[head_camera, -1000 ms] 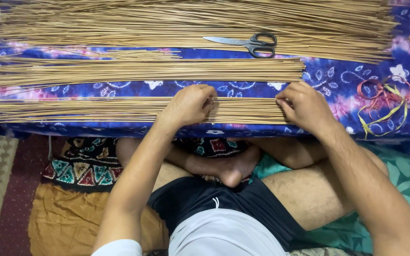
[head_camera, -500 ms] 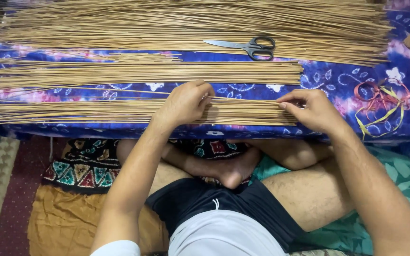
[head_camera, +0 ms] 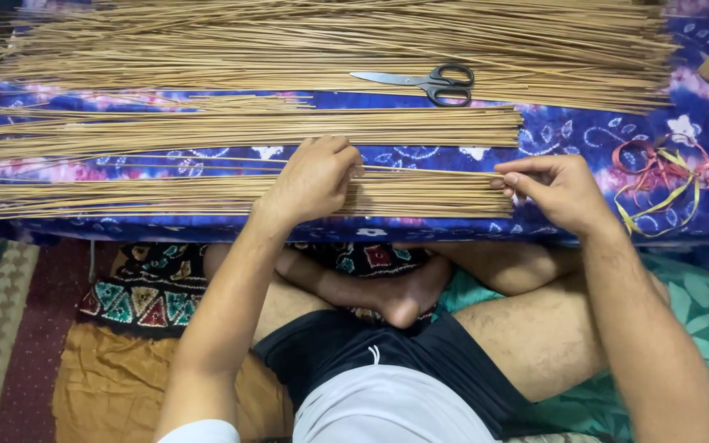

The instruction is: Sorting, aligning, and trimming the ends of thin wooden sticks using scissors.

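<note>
Since the earlier frame the right hand (head_camera: 558, 193) had slid outward to the end of the nearest stick bundle (head_camera: 231, 195), thumb and forefinger pinched on a single thin stick (head_camera: 428, 171) at its tip. Left hand (head_camera: 312, 179) lay curled, palm down, over the same bundle — pressing it, grasp unclear. Bundle sat along the near edge of the blue patterned cloth (head_camera: 601, 131). Open cloth remained right of the stick ends, up to the coloured ribbon scraps (head_camera: 666, 176). Scissors (head_camera: 424, 80) rested on the far heap — well apart.
</note>
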